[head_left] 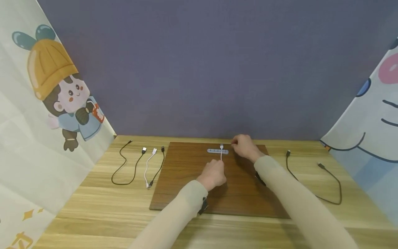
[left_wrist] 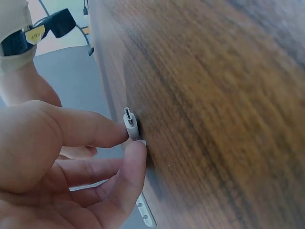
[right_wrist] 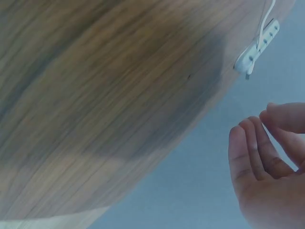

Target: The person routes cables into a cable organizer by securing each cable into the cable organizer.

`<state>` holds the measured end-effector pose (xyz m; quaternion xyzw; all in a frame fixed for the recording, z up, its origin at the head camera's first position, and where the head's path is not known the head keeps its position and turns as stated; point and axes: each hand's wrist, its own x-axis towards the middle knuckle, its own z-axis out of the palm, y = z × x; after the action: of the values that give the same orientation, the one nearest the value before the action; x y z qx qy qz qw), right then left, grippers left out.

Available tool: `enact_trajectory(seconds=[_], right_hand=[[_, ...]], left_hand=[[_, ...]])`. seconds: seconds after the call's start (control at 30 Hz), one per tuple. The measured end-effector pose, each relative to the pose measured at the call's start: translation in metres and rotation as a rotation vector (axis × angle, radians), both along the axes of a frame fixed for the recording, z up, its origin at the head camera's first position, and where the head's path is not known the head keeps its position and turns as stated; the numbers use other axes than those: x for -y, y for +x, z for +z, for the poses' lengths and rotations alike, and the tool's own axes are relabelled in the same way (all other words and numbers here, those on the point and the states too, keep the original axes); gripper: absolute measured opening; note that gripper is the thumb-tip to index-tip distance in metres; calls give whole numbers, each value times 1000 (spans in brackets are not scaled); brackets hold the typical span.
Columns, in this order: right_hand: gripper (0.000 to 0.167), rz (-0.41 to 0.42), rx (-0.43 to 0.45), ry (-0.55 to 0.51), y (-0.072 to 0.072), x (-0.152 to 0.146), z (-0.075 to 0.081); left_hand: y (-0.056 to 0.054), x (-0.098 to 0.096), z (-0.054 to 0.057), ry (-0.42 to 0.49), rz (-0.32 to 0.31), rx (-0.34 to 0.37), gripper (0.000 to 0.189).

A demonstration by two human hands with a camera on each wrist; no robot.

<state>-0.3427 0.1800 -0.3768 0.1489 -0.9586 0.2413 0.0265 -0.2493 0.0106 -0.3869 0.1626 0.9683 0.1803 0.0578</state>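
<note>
A white USB cable (head_left: 221, 156) runs across a light cable clip strip (head_left: 213, 151) near the far edge of the brown wooden board (head_left: 186, 180). Its USB plug (head_left: 221, 146) sticks out behind the strip, which shows several slots in the right wrist view. My left hand (head_left: 212, 174) pinches the cable's other end between thumb and index finger; the small connector (left_wrist: 129, 120) shows beyond the fingertips. Just right of the strip, apart from it, my right hand (right_wrist: 271, 157) has loosely bent fingers and holds nothing.
Left of the board lie a long black cable (head_left: 115, 173), a short white cable (head_left: 147, 168) and a short black cable (head_left: 159, 170). Another dark cable (head_left: 340, 190) lies on the table at right, partly behind the right forearm. A grey-blue partition (head_left: 199, 69) stands at the back.
</note>
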Motion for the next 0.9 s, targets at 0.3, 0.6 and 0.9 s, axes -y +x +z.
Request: enact_trajectory(seconds=[0.3, 0.6, 0.9], right_hand=[[26, 2, -55, -17, 10, -27, 3], [24, -31, -80, -34, 20, -56, 9], [27, -89, -58, -14, 29, -89, 15]], left_hand=[[0, 0, -1, 14, -5, -15, 13], [0, 1, -3, 12, -17, 24, 18], [0, 1, -3, -2, -16, 34, 21]])
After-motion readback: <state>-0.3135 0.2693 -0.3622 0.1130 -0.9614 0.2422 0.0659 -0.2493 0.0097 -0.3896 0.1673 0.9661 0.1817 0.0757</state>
